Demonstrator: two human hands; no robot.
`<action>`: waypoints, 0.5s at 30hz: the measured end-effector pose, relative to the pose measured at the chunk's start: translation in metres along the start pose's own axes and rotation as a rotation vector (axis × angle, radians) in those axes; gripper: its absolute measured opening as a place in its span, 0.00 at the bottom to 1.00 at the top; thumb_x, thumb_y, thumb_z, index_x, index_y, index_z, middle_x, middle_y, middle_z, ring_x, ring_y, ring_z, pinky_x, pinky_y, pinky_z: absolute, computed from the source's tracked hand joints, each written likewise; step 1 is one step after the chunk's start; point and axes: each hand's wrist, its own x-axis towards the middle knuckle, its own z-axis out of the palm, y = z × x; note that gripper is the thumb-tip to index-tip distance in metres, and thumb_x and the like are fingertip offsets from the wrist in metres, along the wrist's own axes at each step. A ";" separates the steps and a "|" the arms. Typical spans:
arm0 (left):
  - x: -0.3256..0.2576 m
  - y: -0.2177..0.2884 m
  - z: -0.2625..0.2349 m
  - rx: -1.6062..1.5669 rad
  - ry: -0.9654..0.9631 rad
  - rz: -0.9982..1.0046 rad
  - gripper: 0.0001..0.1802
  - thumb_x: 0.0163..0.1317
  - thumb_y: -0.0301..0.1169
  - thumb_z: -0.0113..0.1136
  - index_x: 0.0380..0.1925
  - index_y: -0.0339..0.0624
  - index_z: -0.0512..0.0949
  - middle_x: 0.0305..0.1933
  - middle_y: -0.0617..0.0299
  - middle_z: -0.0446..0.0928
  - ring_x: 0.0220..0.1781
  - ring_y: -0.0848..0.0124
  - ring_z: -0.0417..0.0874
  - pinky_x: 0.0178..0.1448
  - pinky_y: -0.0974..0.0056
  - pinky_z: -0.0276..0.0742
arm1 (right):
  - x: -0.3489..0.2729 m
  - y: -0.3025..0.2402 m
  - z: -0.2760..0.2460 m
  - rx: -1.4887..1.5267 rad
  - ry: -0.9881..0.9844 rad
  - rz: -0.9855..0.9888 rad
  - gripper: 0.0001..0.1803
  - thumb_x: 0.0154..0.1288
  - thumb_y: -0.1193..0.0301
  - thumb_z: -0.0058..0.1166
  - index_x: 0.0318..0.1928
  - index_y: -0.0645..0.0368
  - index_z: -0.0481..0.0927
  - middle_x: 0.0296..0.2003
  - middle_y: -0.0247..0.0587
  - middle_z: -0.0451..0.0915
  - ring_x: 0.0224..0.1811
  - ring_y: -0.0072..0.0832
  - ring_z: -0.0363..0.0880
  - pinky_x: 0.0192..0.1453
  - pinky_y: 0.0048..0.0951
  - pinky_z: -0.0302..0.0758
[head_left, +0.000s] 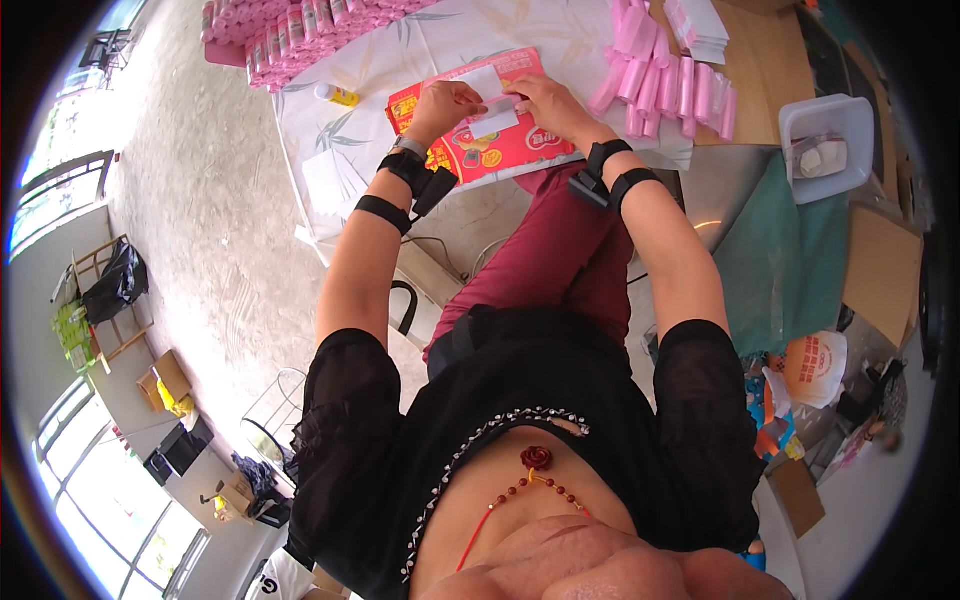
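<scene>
Both hands meet over a red printed cardboard sheet or flat box point(470, 158) on the table. My left hand point(445, 108) is closed, its fingertips pinching one end of a small pink roll point(497, 103). At the roll's other end, the fingers of my right hand point(552, 105) are closed on it. A white paper label point(494, 124) lies under the roll, partly covered by it. Whether the label is stuck to the roll I cannot tell. Beyond the hands, another white paper piece rests on the red cardboard. A yellow-and-white glue bottle point(337, 95) lies left of my left hand.
Wrapped pink rolls point(300, 35) are stacked at the table's far left. Loose pink rolls point(650, 90) pile up at the right, beside a stack of white papers point(697, 30). White slips point(335, 182) lie near the left edge. A pale plastic bin point(850, 165) stands far right.
</scene>
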 end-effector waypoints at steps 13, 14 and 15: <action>-0.001 -0.006 0.002 -0.045 0.013 -0.036 0.11 0.57 0.33 0.76 0.35 0.37 0.89 0.31 0.61 0.89 0.33 0.77 0.88 0.41 0.70 0.82 | 0.004 0.001 -0.005 0.026 -0.049 -0.014 0.19 0.60 0.80 0.63 0.52 0.60 0.81 0.47 0.45 0.82 0.52 0.46 0.80 0.57 0.41 0.78; -0.002 -0.007 0.001 -0.036 0.012 -0.041 0.11 0.57 0.33 0.76 0.35 0.38 0.89 0.31 0.61 0.89 0.33 0.77 0.88 0.40 0.70 0.81 | 0.005 0.000 -0.006 0.028 -0.050 -0.017 0.19 0.60 0.80 0.63 0.52 0.60 0.81 0.47 0.45 0.82 0.52 0.46 0.80 0.57 0.41 0.78; -0.002 -0.009 0.000 -0.035 0.015 -0.043 0.11 0.57 0.33 0.76 0.35 0.38 0.89 0.31 0.61 0.89 0.33 0.77 0.88 0.40 0.70 0.81 | 0.007 -0.002 -0.006 0.021 -0.072 -0.005 0.19 0.60 0.81 0.63 0.53 0.61 0.81 0.50 0.46 0.82 0.53 0.46 0.80 0.58 0.40 0.78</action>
